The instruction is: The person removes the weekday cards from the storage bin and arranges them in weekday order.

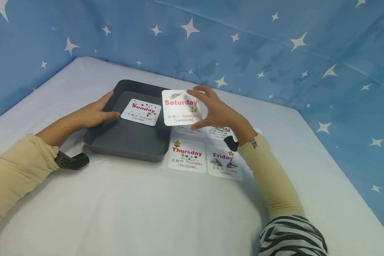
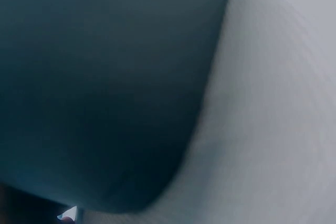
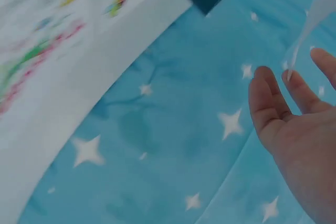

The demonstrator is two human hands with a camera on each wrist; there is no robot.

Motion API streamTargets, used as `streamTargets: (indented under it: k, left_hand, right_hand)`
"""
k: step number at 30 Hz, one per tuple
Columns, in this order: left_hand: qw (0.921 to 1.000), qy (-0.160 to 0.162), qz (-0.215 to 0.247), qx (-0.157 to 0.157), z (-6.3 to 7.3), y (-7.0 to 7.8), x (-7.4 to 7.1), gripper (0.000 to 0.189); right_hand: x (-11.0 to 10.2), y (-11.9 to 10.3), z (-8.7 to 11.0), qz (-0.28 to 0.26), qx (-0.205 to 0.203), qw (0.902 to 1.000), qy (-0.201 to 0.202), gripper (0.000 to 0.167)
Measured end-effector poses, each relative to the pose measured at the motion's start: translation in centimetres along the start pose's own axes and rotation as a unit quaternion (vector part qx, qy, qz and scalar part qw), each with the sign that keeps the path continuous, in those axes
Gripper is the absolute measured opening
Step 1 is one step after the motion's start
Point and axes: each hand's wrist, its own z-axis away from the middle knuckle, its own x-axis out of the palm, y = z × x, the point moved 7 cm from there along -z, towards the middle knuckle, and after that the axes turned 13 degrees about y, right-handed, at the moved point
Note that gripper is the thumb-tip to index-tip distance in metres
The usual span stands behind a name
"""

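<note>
My left hand (image 1: 94, 113) grips the left wall of a dark grey tray (image 1: 128, 152), thumb on the inner side and the other fingers along the rim. Inside the tray lies a white card printed "Sunday" (image 1: 141, 112). My right hand (image 1: 216, 108) pinches a "Saturday" card (image 1: 179, 115) by its right side, fingers at the top edge and thumb at the bottom. This card is raised beside the tray's right rim, face toward the head camera. In the right wrist view the hand (image 3: 299, 124) has a card's edge at its fingertips.
Under the right hand lie a "Thursday" card (image 1: 187, 165), a "Friday" card (image 1: 224, 169) and a partly hidden "Tuesday" card (image 1: 220, 134). The held card covers most of another card (image 1: 190, 131). A star-patterned blue cloth (image 1: 243, 53) hangs behind the white table (image 1: 131, 209).
</note>
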Motion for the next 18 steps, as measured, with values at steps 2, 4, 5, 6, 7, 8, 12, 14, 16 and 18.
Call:
streamTargets:
  k: [2,4,5,6,7,8,12,14,16,18]
  left_hand:
    - [1.0000,0.000,0.001,-0.001,0.2,-0.5,-0.5,0.088]
    - [1.0000,0.000,-0.002,-0.007,0.5,-1.2,-1.0,0.089]
    - [1.0000,0.001,-0.003,-0.009,0.7,-1.5,-1.2,0.089]
    - [0.9999,0.001,-0.005,-0.012,0.8,-1.8,-1.5,0.089]
    - [0.9999,0.000,-0.006,-0.015,1.0,-2.1,-1.7,0.089]
    - [0.9998,0.000,-0.008,-0.016,1.1,-2.3,-1.8,0.089]
    - [0.9998,-0.002,-0.008,-0.018,1.2,-2.8,-2.1,0.090]
    - [0.9998,-0.002,-0.007,-0.019,1.2,-3.0,-2.2,0.090]
    - [0.9998,-0.003,-0.005,-0.021,1.2,-3.3,-2.3,0.090]
    - [0.9997,-0.002,-0.007,-0.022,1.2,-3.4,-2.4,0.091]
  right_hand:
    - [-0.5,1.7,1.5,-0.001,0.011,0.9999,0.003,0.104]
    - [-0.7,3.1,2.9,-0.003,0.020,0.9998,-0.001,0.104]
    - [-0.7,3.6,3.5,-0.006,0.023,0.9997,-0.006,0.104]
    - [-0.8,4.0,4.2,-0.007,0.029,0.9995,-0.011,0.104]
    - [-0.9,4.4,4.9,-0.009,0.036,0.9992,-0.015,0.105]
    - [-1.1,4.8,5.7,-0.009,0.047,0.9987,-0.020,0.105]
    - [-2.3,6.6,9.2,0.013,0.097,0.9946,-0.033,0.106]
    - [-3.0,7.8,11.1,0.029,0.127,0.9910,-0.031,0.106]
    - [-3.6,8.9,12.9,0.038,0.152,0.9873,-0.027,0.106]
    - [-4.0,9.7,14.5,0.042,0.169,0.9845,-0.023,0.107]
